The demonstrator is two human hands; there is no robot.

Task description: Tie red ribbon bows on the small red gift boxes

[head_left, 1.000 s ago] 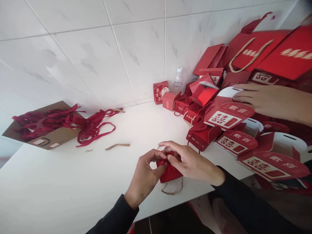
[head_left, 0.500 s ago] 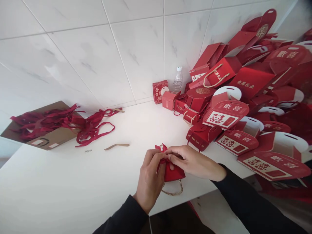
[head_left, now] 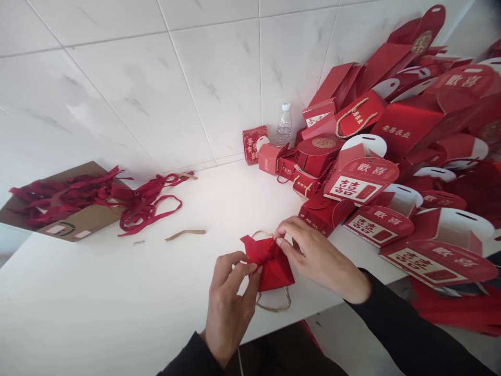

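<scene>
A small red gift bag with tan rope handles lies on the white table near its front edge. A red ribbon is knotted at the bag's top. My left hand pinches the ribbon's left end beside the bag. My right hand pinches the ribbon's right end just above the bag. Both hands have their fingers closed on the ribbon, pulled apart from each other.
A big heap of red gift boxes and bags fills the right side. A clear water bottle stands by the tiled wall. At the left, a brown box holds several red ribbons. A tan rope piece lies mid-table.
Another person's hand on the heap at the right has gone. My hands, close together over the bag's top before, have drawn apart along the ribbon.
</scene>
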